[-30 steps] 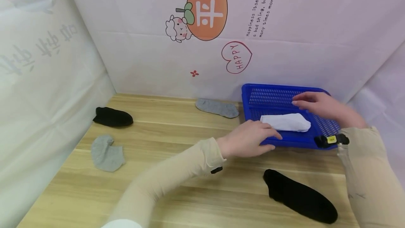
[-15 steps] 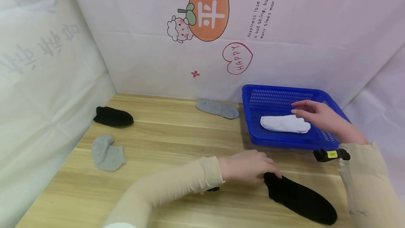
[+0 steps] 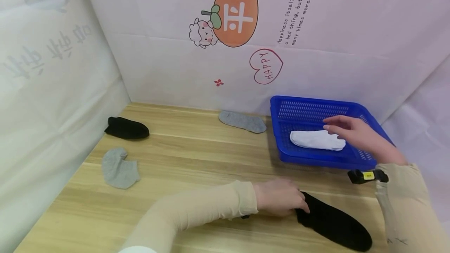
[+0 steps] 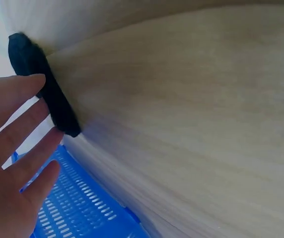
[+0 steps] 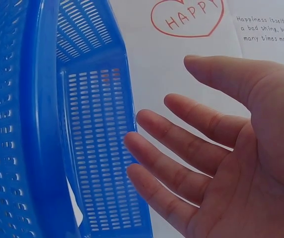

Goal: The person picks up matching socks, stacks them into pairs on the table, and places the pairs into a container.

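Note:
A black sock [image 3: 335,223] lies flat on the table at the front right. The left hand [image 3: 281,197] pinches its upper left end; in the left wrist view the thumb crosses the dark sock [image 4: 52,89], with the other fingers spread below. Above the blue plastic basket [image 3: 275,139], the right hand [image 3: 358,133] hovers with relaxed fingers, holding nothing. A folded white sock [image 3: 313,139] lies in the basket, its right end partly behind that hand. In the right wrist view the right hand [image 5: 216,148] has its fingers spread beside the basket wall [image 5: 102,148].
By the back wall, left of the basket, lies a grey sock [image 3: 242,122]. Another black sock [image 3: 127,128] and a bent grey sock [image 3: 120,168] are at the table's left. Printed white sheets [image 3: 175,69] enclose the wooden table [image 3: 183,147].
The left hand has moved from the basket's front edge down to the black sock and taken its end, which has shifted slightly left. The right hand has lowered a little over the basket.

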`<action>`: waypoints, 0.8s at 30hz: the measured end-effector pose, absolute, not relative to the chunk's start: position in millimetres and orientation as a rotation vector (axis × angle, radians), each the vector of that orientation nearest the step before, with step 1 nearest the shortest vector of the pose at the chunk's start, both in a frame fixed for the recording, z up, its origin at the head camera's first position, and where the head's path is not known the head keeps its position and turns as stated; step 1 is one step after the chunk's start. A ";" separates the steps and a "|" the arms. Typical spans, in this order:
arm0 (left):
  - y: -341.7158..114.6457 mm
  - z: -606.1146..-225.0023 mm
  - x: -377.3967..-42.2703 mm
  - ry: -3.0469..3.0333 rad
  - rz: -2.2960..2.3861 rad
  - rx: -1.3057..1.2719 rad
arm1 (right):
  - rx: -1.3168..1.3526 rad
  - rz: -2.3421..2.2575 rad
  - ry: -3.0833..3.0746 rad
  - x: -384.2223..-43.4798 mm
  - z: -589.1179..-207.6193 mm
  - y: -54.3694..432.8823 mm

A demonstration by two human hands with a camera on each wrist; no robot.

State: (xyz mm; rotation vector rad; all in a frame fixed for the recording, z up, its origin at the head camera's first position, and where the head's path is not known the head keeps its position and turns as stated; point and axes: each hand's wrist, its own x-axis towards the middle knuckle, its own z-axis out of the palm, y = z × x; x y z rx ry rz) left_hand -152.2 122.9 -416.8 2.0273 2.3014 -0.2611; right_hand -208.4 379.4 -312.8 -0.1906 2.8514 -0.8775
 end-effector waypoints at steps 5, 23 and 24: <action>120.4 -419.6 -150.6 2.318 -0.239 2.005 | -0.212 -0.880 2.862 -208.6 -314.4 378.1; 112.6 -411.4 -171.9 2.389 0.146 1.838 | -0.274 -0.938 2.859 -206.6 -313.4 358.9; 111.7 -406.9 -174.7 2.394 0.211 1.820 | -0.281 -0.939 2.857 -206.8 -313.9 358.0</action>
